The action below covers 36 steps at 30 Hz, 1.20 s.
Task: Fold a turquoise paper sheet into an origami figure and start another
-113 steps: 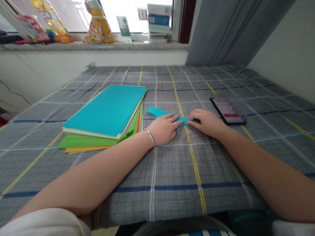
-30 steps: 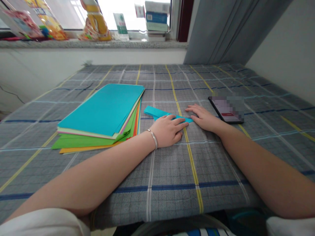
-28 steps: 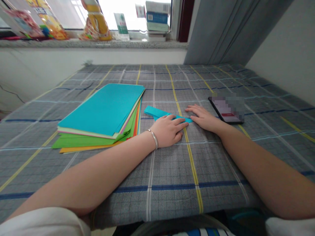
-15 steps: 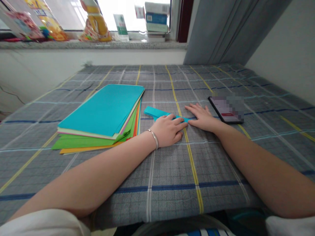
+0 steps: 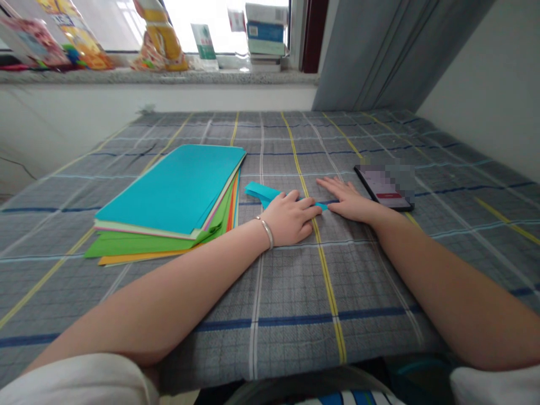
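A narrow folded piece of blue paper (image 5: 264, 192) lies on the checked cloth in front of me. My left hand (image 5: 290, 218), with a silver bangle at its wrist, rests flat on the paper and covers its middle; the fingers are stretched out. A pointed blue tip of the paper shows past those fingers. Close to that tip, my right hand (image 5: 349, 200) lies palm down with its fingers spread. Its thumb is at the tip, though I cannot tell if it touches.
Left of my hands is a stack of coloured paper (image 5: 177, 188), blue on top. A phone (image 5: 386, 194) lies just beyond my right hand. At the back, snack bags (image 5: 84, 42) and boxes (image 5: 265, 34) stand on the windowsill (image 5: 169, 77). A grey curtain (image 5: 379, 50) hangs at the right.
My left hand has barely moved over the blue paper, its fingers a little closer together. The right hand stays nearly in place. The whole view has shifted slightly.
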Each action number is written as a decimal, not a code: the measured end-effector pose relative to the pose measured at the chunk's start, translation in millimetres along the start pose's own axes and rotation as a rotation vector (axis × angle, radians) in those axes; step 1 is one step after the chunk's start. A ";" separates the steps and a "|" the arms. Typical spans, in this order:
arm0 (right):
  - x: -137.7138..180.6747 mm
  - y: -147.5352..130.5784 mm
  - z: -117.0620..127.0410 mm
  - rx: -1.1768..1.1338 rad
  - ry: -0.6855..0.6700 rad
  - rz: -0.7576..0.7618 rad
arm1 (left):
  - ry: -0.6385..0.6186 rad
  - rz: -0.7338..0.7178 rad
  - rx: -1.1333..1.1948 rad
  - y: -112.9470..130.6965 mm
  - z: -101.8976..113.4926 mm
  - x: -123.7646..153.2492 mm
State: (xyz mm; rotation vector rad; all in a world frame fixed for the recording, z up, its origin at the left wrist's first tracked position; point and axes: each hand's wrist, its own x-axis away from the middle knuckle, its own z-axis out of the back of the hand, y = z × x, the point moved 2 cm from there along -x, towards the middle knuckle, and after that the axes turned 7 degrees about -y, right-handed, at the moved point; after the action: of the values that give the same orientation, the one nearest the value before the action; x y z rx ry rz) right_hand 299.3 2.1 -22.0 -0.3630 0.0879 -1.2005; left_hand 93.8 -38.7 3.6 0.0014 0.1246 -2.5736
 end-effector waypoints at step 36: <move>6.2 -22.0 -3.5 0.009 0.142 0.097 | -0.007 0.427 0.201 -34.3 -12.7 14.4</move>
State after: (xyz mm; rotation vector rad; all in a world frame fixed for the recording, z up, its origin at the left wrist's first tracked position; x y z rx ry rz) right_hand 281.0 -11.3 -17.4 -0.2628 0.2207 -1.1291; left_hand 63.0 -16.4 -6.4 0.0856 -0.1259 -2.1483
